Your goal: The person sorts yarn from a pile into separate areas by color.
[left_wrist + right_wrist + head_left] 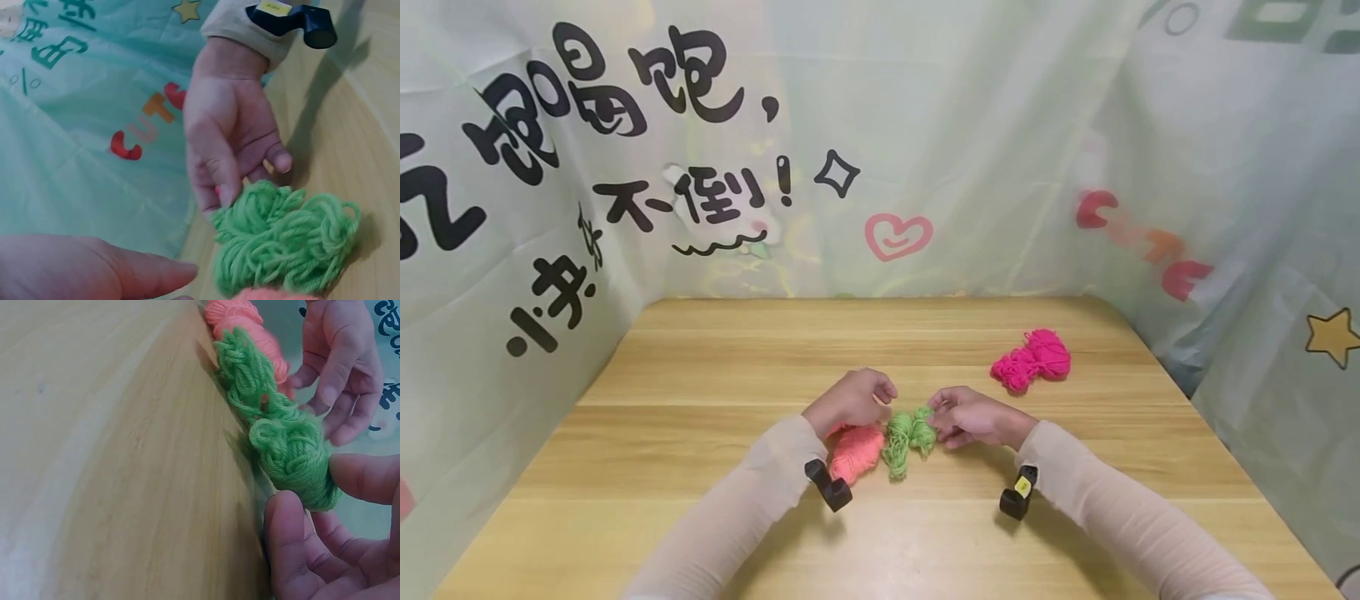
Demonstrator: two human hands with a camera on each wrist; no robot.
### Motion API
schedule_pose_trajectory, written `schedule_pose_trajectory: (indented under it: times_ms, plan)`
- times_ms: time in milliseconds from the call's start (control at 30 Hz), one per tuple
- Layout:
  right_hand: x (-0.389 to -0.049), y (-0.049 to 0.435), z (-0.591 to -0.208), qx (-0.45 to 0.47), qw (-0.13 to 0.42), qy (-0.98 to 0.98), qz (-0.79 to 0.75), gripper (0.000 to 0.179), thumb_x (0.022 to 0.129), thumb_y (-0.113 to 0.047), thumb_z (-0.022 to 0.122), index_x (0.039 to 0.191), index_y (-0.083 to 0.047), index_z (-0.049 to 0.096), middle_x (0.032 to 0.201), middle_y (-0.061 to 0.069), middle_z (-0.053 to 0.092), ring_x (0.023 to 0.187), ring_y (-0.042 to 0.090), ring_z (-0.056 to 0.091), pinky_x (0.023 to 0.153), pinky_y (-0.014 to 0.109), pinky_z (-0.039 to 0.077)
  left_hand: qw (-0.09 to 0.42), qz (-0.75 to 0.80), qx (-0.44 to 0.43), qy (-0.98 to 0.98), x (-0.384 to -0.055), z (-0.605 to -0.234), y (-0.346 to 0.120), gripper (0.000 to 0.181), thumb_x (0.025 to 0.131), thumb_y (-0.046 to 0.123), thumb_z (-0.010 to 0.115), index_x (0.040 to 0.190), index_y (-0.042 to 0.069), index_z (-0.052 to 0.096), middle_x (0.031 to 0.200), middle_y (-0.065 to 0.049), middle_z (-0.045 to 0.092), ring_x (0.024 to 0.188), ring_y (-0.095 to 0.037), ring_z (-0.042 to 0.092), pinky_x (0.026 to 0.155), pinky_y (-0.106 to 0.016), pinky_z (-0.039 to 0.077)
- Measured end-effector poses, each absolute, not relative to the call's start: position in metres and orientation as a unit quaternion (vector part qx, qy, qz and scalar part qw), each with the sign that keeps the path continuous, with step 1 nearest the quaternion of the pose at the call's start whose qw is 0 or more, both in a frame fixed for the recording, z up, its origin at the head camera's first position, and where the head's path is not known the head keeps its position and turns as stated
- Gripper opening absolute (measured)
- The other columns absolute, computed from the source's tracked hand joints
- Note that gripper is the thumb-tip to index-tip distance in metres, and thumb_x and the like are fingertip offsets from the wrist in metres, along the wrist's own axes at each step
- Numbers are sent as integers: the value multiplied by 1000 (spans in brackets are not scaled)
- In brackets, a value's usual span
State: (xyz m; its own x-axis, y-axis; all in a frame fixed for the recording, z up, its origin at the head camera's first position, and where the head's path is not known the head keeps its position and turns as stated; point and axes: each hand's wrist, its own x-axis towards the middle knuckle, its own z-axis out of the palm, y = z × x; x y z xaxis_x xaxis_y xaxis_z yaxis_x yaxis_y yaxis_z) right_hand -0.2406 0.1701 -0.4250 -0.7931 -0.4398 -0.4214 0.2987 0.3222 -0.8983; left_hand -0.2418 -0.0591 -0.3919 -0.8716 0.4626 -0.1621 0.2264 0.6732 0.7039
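Note:
A bundle of green yarn (898, 446) lies on the wooden table between the two hands. The right hand (976, 417) pinches its right end between thumb and fingers, as the right wrist view shows with the green yarn (294, 456) close up. Just above and left of the bundle is the left hand (853, 397), its fingers loosely bent and holding nothing. Coral yarn (856, 454) rests beside the green bundle, partly hidden under the left wrist. In the left wrist view only the coral yarn's edge (275, 294) shows.
A bright pink bundle of yarn (1048, 354) lies farther back on the right of the table (737, 350). Printed cloth (985, 167) hangs behind the table and along both sides. Each wrist wears a black camera mount.

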Motion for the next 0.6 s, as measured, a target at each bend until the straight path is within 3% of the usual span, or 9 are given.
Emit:
schedule_pose_trajectory:
  times_ms: [233, 600]
  plan:
    - [-240, 171, -424, -39, 317, 747, -584, 30, 89, -3, 63, 114, 1, 47, 90, 11, 54, 73, 21, 58, 64, 32, 55, 203, 279, 216, 913, -241, -392, -41, 45, 76, 10, 83, 117, 6, 65, 112, -8, 67, 106, -25, 61, 88, -35, 50]
    - [-239, 177, -424, -30, 309, 747, -588, 35, 89, -3, 63, 118, 2, 45, 95, 13, 54, 76, 23, 60, 67, 35, 56, 204, 268, 217, 916, -242, -396, -41, 37, 79, 15, 81, 112, 9, 67, 105, -6, 68, 101, -23, 62, 83, -32, 52]
